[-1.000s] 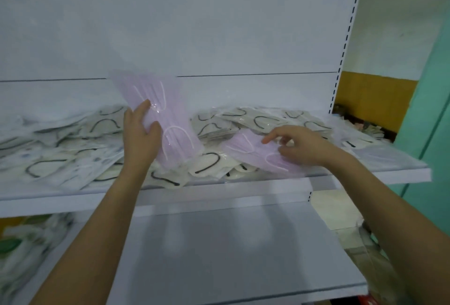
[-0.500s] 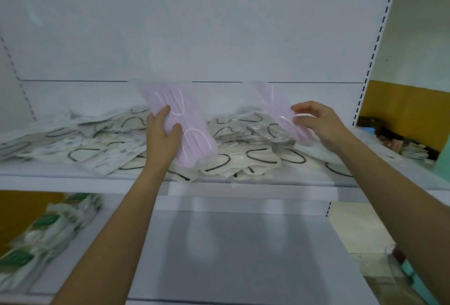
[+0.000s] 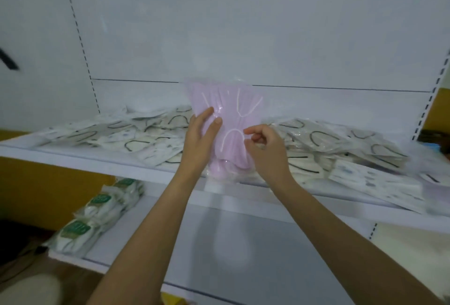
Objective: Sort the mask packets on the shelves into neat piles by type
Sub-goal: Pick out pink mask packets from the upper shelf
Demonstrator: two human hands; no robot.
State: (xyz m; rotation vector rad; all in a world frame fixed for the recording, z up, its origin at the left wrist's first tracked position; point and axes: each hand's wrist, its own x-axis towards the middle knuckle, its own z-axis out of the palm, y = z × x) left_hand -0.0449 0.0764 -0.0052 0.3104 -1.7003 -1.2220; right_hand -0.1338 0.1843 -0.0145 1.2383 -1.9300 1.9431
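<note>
Two pink packets [image 3: 229,119], apart before, now stacked: right hand [image 3: 265,146] brought one in from 3 o'clock; left hand [image 3: 198,139] grips them, right pinches edge. White packets [image 3: 316,139] remain unsorted.

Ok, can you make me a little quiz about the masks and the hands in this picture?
1. True or false: the left hand holds the pink mask packets upright.
2. What colour are the loops in the white packets on the upper shelf? A black, B red, C green.
3. Fill in: the green-labelled packets sit on the ____ shelf.
Key: 1 true; 2 A; 3 lower.
</note>
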